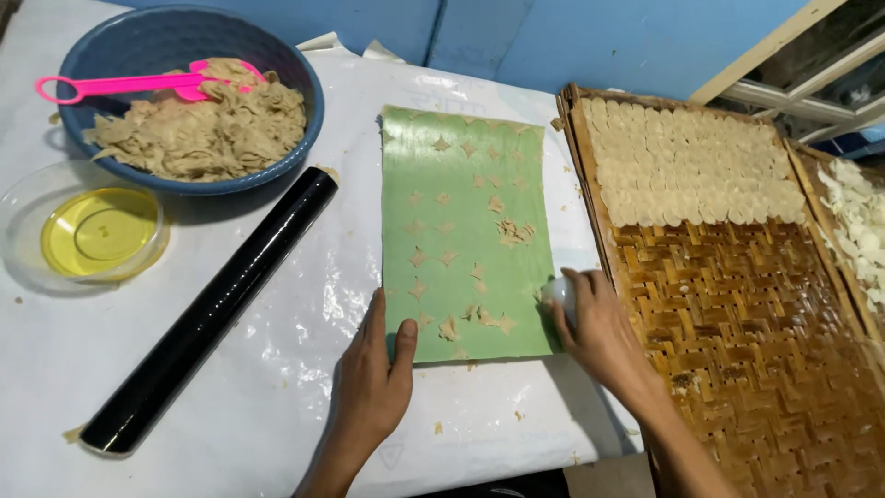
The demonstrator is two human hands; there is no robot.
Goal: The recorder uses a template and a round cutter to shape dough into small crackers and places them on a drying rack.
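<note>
A: Progress?
B: Green sheet (466, 231) on the worktop (277, 304) shows only dough scraps; woven tray (737, 314) about a third filled with discs (691, 166).
A: Hands?
B: Left hand (373, 378) flat on the sheet's edge; right hand (599, 323) grips a small white cutter (558, 293).

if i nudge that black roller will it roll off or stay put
The black roller is a smooth, glossy cylinder lying free on slick white sheeting, so it would probably roll sideways easily. It looks rigid, so likely no flex. Its weight can't be judged.
</note>
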